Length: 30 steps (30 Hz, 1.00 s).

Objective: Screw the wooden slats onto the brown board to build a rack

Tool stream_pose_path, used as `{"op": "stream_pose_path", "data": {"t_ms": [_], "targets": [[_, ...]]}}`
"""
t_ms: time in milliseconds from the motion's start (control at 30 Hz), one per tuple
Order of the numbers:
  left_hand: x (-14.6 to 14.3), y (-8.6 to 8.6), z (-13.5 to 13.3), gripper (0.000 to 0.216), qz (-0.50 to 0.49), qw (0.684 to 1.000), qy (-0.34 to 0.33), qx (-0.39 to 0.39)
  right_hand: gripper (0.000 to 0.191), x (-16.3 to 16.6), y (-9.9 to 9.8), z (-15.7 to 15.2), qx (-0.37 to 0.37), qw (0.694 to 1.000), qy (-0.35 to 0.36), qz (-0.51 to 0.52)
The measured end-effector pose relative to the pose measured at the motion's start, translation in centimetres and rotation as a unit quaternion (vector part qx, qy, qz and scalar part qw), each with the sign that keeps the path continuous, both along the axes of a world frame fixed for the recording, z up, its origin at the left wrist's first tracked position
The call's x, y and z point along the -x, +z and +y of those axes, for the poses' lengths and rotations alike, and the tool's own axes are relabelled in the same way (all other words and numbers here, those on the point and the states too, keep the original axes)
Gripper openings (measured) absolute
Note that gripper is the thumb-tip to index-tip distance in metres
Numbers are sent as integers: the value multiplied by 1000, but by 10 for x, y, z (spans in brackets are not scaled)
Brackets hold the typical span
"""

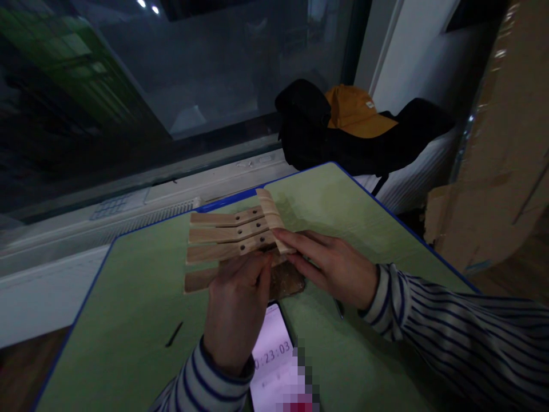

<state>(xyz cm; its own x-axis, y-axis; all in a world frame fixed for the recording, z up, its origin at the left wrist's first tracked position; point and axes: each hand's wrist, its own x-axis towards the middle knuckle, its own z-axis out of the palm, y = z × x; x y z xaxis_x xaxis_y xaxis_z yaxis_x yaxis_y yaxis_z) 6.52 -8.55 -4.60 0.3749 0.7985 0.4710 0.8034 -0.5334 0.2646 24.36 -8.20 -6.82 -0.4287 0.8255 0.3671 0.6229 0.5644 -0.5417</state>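
Note:
Several pale wooden slats (pixel 208 235) lie side by side on the green tabletop, with dark round holes near their right ends. A curved wooden crosspiece (pixel 270 210) rests across those ends. My right hand (pixel 338 266) is closed on the near end of this crosspiece, thumb and fingers on either side. My left hand (pixel 240 309) is closed in a pinch over the nearest slat (pixel 199 280), close to the crosspiece; anything between its fingertips is hidden. Under the hands lies a brown, worn-looking flat piece (pixel 289 280), partly covered.
A phone (pixel 272 343) showing a timer lies in front of my hands. One thin dark strip (pixel 174 334) is at the left, and a thin dark object (pixel 339 309) lies under my right wrist. Beyond the table (pixel 128 274) are a black bag (pixel 304 137), an orange cap (pixel 358 111) and cardboard (pixel 493 171).

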Motion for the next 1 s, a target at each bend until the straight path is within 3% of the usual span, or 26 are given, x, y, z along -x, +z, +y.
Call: {"op": "stream_pose_path", "data": {"t_ms": [367, 800, 1000], "targets": [[1, 0, -1, 18, 4, 1000, -2, 22, 45, 1, 3, 0, 7, 1000, -2, -5], [0, -7, 0, 18, -10, 1000, -20, -8, 45, 1, 4, 0, 12, 1000, -1, -3], [-1, -7, 0, 13, -25, 1000, 7, 7, 46, 0, 3, -1, 12, 1000, -2, -8]]}}
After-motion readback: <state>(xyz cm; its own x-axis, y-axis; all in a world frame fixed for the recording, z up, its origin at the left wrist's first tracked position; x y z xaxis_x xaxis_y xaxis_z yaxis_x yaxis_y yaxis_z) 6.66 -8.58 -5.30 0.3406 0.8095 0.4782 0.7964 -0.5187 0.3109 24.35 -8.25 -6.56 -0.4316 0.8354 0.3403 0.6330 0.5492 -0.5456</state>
